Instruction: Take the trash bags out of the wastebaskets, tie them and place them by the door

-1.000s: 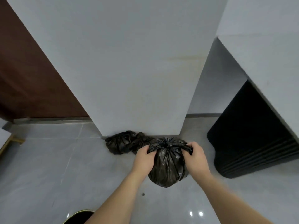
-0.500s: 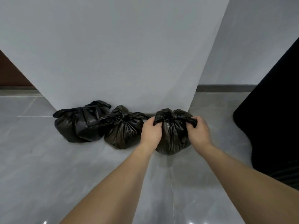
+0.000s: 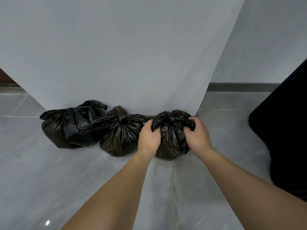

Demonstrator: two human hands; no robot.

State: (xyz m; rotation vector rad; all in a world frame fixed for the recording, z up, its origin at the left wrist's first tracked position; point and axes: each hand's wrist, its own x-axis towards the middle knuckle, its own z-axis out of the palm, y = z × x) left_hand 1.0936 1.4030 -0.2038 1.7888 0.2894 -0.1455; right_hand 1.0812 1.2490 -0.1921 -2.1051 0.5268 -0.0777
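The rightmost knotted black plastic trash bag sits on the glossy grey tiled floor, its back against the foot of the pale grey wall panel, at that panel's right corner. Its gathered neck is tied in a knot between the two hands. The left hand grips the bag's upper left side; its fingers are curled into the plastic just left of the knot. The right hand grips the upper right side; its fingers are curled over the bunched plastic just right of the knot, and the thumb presses into the bag's front. Just left of the left hand's knuckles lies a second tied black plastic bag, touching or nearly touching the held bag. Further left, a third tied black plastic bag rests against the second. All three stand in a row along the panel's base. Well right of the right hand's fingers stands a large black object, cut off by the picture's edge.
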